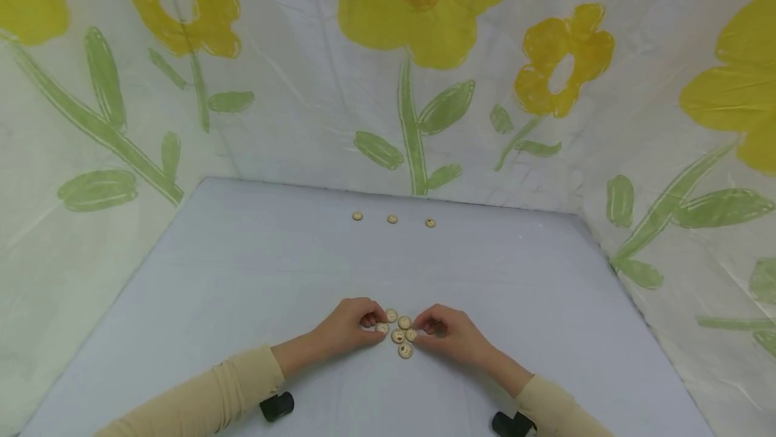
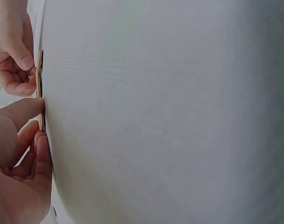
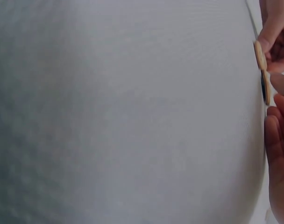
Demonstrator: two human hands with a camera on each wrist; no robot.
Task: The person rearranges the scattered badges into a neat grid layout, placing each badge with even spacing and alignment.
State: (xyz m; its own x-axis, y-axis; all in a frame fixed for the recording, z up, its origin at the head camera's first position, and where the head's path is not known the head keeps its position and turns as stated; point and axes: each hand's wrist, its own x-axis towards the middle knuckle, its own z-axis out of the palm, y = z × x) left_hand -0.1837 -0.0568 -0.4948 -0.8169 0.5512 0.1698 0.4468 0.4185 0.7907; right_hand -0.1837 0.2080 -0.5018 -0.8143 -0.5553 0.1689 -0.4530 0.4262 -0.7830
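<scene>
Several round wooden buttons lie flat in a close cluster on the table, among them a front button point(image 1: 405, 351) and a back button point(image 1: 391, 316). My left hand point(image 1: 348, 324) pinches the leftmost button point(image 1: 382, 328) between thumb and fingers at its edge. From the other side, my right hand point(image 1: 451, 334) grips the rightmost button point(image 1: 411, 334) by its rim. In the left wrist view, the held button point(image 2: 41, 122) appears edge-on between thumb and fingertips. The right wrist view likewise shows a button point(image 3: 266, 88) edge-on at the right hand's fingers.
Three more buttons form a spaced row near the table's back edge: a left one point(image 1: 358, 216), a middle one point(image 1: 392, 219) and a right one point(image 1: 430, 223). A white curtain point(image 1: 291, 120) painted with yellow flowers surrounds the pale table point(image 1: 242, 255). Black wrist devices sit by both sleeves.
</scene>
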